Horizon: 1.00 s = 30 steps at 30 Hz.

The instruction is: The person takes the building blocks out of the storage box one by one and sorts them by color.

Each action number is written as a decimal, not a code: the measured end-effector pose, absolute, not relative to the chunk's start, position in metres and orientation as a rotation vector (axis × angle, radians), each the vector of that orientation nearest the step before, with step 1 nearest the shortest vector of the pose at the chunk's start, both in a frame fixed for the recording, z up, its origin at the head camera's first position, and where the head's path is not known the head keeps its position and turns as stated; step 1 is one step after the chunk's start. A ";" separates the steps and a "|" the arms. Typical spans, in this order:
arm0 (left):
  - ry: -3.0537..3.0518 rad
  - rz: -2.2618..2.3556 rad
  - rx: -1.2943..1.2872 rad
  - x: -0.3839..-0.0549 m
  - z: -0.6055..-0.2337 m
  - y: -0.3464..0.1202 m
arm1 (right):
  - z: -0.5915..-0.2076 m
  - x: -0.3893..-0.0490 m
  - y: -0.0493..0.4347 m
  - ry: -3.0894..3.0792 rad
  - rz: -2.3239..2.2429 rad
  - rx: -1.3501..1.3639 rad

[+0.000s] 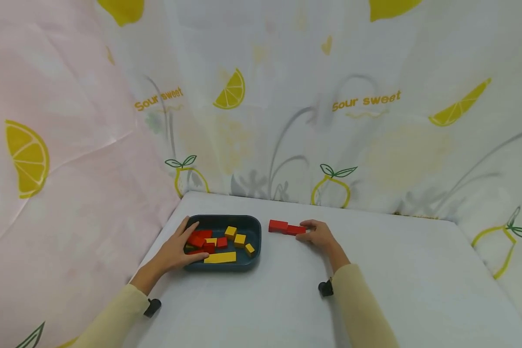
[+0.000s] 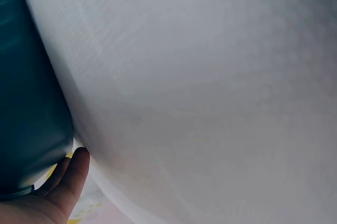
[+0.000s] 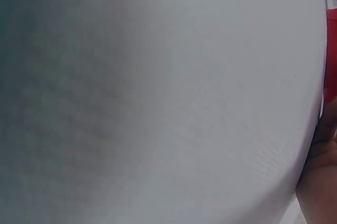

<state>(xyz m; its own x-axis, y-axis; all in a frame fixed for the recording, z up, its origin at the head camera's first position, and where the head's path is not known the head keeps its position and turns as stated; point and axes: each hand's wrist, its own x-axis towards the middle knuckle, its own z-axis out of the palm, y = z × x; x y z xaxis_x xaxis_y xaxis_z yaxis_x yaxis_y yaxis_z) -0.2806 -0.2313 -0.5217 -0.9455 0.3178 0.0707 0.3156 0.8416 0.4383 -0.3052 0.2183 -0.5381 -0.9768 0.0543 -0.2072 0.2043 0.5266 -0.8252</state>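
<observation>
A dark blue-green tray (image 1: 255,261) stands at the left of the white table, with red blocks (image 1: 195,240) and yellow blocks (image 1: 231,232) inside. My left hand (image 1: 174,250) lies over the tray's left end, fingers spread and thumb reaching across the front rim; whether its fingertips touch the blocks is hidden. In the left wrist view, some fingers (image 2: 73,182) extend beside the tray's wall (image 2: 37,92). Right of the tray, a red block (image 1: 278,225) sits end to end with a second red block (image 1: 294,230). My right hand (image 1: 321,236) pinches that second block at its right end.
The white table (image 1: 400,270) extends to the right and toward the front. A lemon-printed cloth (image 1: 278,145) hangs behind the table, and a pinkish cloth (image 1: 78,193) hangs at the left. A small black device (image 1: 152,307) is on the left wrist, another black device (image 1: 326,288) on the right.
</observation>
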 end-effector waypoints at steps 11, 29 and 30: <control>2.974 0.731 0.484 -0.271 -0.526 -0.235 | -0.545 -0.296 0.213 2.569 -1.472 0.236; 2.987 0.747 0.451 -0.275 -0.519 -0.231 | -0.485 -0.305 0.173 2.887 -1.402 -0.353; 2.989 0.745 0.452 -0.275 -0.519 -0.231 | -0.483 -0.303 0.167 2.895 -1.392 -0.402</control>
